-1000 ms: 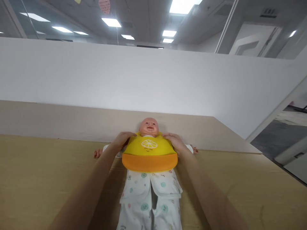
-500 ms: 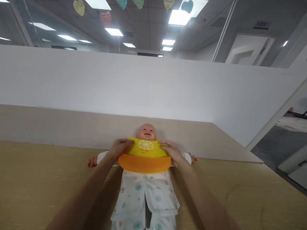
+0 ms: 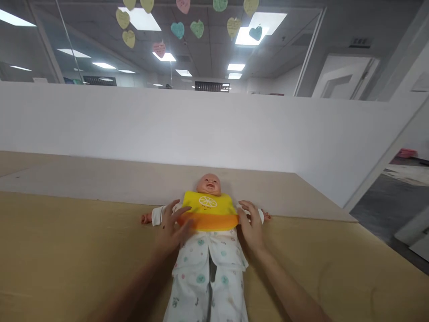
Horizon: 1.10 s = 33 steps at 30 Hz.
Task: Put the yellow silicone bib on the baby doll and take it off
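Observation:
A baby doll (image 3: 208,184) lies on its back with its arms spread out. Across its chest is a yellow bib (image 3: 219,203) with a white citrus slice print and an orange pocket (image 3: 217,222) along the lower edge. White patterned clothes (image 3: 219,281) cover the doll's body and legs. My left hand (image 3: 172,228), slightly blurred, hovers by the bib's left side with fingers spread. At the bib's right side, my right hand (image 3: 250,225) is open too, its fingers apart and curved. Neither hand grips anything.
The doll rests on a wooden tabletop (image 3: 83,250), its head on a paler grey-beige strip (image 3: 100,176) at the back. A white partition (image 3: 167,125) rises behind, topped by glass with heart-shaped notes. Grey floor (image 3: 378,197) shows at right.
Both hands have let go of the bib's upper edges and drawn back toward its lower sides, fingers opening. The camera view has tilted up a little.

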Each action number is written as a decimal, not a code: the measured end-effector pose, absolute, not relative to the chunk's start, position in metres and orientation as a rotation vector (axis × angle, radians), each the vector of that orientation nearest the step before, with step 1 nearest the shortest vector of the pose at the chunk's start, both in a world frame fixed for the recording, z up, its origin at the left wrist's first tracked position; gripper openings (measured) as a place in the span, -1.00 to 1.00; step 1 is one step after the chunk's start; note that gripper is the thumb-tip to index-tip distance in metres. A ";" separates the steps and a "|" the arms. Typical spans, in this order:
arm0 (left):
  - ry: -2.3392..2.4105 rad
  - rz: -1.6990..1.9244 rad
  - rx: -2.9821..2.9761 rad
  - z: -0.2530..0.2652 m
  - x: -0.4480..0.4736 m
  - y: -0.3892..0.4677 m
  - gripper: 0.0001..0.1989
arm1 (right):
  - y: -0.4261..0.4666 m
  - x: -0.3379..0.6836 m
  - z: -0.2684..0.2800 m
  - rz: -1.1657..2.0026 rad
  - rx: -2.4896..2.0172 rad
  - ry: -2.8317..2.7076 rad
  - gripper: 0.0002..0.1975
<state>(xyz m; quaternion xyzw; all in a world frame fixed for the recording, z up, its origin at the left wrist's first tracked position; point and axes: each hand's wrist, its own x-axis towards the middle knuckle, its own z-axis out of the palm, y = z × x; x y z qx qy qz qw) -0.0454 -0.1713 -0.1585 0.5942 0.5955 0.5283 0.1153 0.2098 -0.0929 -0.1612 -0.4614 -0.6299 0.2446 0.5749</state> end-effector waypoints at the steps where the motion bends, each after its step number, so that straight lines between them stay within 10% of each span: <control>1: 1.729 1.536 1.825 -0.161 -0.043 -0.180 -0.65 | -0.104 0.212 -0.163 0.482 -1.030 -1.571 -0.64; 22: 1.825 1.653 2.157 -0.196 -0.047 -0.191 -0.57 | -0.124 0.242 -0.198 -0.137 -1.103 -2.035 -0.51; 33: 2.340 0.885 2.599 -0.199 -0.131 -0.151 -0.64 | -0.059 0.302 -0.206 -0.415 -1.208 -2.267 -0.59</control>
